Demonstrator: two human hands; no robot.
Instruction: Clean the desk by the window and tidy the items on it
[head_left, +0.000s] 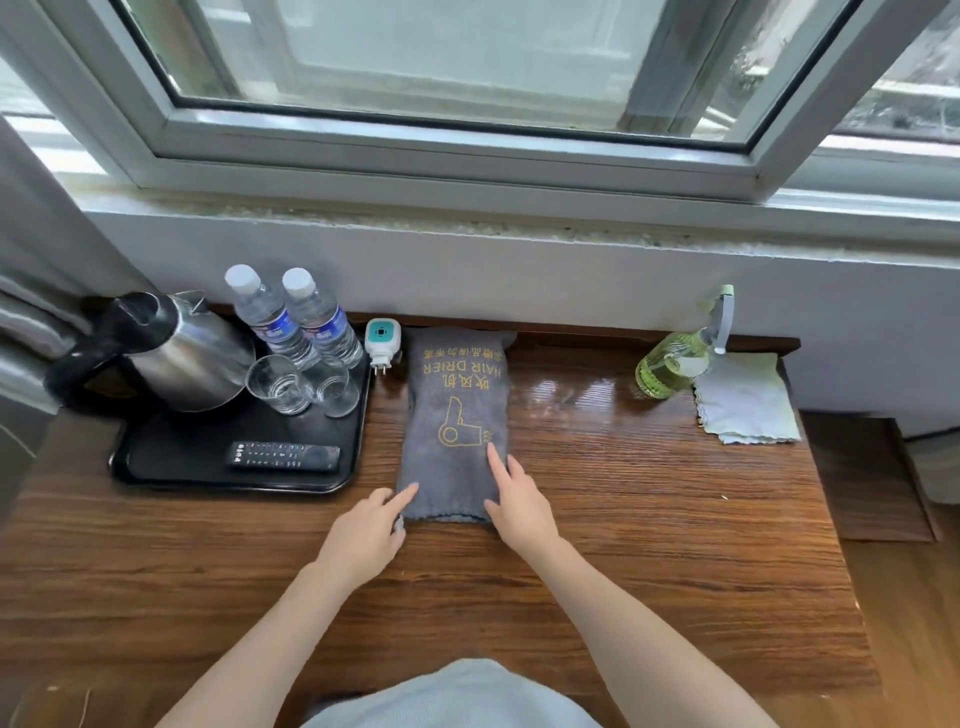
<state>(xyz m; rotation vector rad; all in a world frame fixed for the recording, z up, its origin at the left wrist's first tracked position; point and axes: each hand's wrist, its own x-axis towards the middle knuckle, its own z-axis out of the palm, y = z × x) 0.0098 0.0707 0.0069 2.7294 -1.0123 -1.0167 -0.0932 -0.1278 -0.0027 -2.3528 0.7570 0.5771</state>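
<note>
Both hands lie at the near end of the grey hair-drier pouch (457, 421) at the centre of the frame. The left hand (363, 535) touches the pouch's lower left corner with an outstretched forefinger, its other fingers loosely bent and holding nothing. The right hand (519, 506) rests on the pouch's lower right corner, fingers straight and slightly spread, grasping nothing. The pouch lies flat on the wooden tabletop (623, 545), its long side running toward the wall under the window (467, 78).

At the left of the frame a black tray (182, 457) sits on the tabletop. On it stand a steel kettle (176, 358) with a black handle, two water bottles (270, 317) with white caps side by side, and two clear glasses (278, 384) in front of the bottles. A black remote control (284, 456) lies near the tray's front edge. Between the tray and the pouch a small white plug-in device (383, 340) stands by the wall.

At the right of the frame a green spray bottle (675, 364) stands beside a folded pale cloth (745, 400), the two touching or nearly so.
</note>
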